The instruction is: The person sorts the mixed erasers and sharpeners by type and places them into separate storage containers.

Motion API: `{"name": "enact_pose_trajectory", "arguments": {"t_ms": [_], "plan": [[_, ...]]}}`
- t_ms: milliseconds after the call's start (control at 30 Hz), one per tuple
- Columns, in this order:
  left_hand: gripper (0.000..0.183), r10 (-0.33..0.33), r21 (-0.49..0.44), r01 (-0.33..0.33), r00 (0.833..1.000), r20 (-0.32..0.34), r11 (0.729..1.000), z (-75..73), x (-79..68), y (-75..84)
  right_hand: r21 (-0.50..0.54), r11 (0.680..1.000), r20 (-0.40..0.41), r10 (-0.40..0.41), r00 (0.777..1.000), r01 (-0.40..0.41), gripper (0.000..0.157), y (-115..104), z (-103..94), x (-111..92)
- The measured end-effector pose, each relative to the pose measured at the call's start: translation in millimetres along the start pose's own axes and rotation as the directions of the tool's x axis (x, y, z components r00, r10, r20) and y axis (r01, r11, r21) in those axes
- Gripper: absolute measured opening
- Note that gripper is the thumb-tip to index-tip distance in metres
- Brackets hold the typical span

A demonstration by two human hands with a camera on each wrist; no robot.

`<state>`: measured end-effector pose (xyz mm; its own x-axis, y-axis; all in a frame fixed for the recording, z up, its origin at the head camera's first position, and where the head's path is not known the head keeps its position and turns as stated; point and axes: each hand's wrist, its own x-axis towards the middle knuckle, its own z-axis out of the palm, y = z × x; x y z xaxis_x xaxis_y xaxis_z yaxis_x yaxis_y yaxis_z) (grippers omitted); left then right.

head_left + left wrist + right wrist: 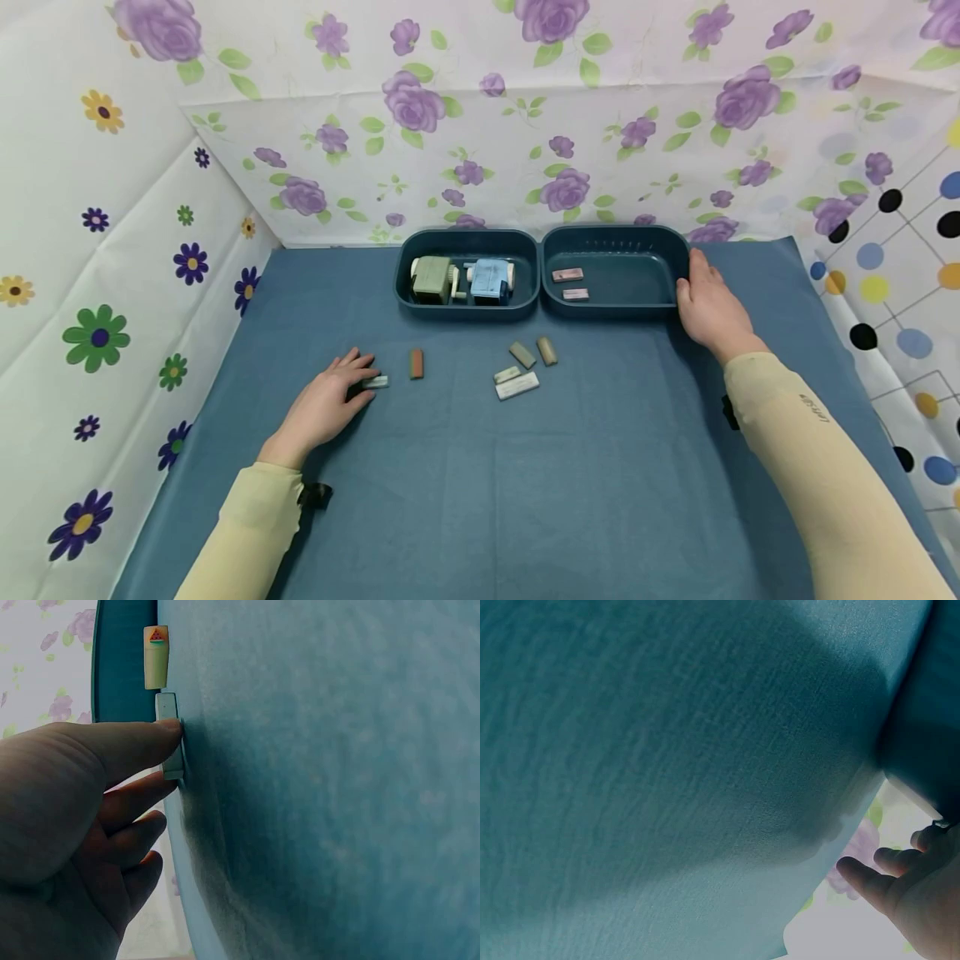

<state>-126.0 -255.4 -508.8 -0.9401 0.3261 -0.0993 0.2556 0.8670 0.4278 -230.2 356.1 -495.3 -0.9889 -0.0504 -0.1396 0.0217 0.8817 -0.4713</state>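
Observation:
My left hand [324, 410] is low over the cloth, its thumb and index finger pinching a small white eraser [169, 710] between them. An orange and green eraser [416, 364] with a watermelon print lies just to the right of it. Nearer the middle lie a long white eraser [517, 386] and a few greyish-green ones [522, 355]. My right hand [712, 304] rests with straight fingers against the right end of the right-hand dark teal tray [615, 312]. Two pink erasers [567, 274] lie in that tray.
The left tray [467, 314] adjoins the right one and holds a green crank pencil sharpener [432, 279] and a blue one [490, 281]. Flower-printed sheeting [480, 125] rises behind the trays. Blue cloth [525, 500] covers the table.

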Motion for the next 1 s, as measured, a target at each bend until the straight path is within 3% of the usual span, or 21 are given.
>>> {"name": "enact_pose_trajectory", "arguments": {"t_ms": [433,800,1000], "plan": [[0.032,-0.005,-0.004,0.005,0.998,-0.069,1.0,2.0,0.7,6.2,0.003,1.0,-0.007,0.002,1.0,-0.001,0.07,3.9,1.8,2.5],[0.03,-0.073,-0.008,0.072,0.989,-0.128,0.997,-0.2,-1.3,9.3,0.006,1.0,-0.011,0.002,1.0,-0.001,0.07,3.5,1.7,3.7],[0.028,-0.064,-0.024,0.061,0.984,-0.166,0.998,-0.4,-1.3,13.4,0.011,1.0,-0.017,-0.004,1.0,0.004,0.07,3.8,2.7,2.0]]}}
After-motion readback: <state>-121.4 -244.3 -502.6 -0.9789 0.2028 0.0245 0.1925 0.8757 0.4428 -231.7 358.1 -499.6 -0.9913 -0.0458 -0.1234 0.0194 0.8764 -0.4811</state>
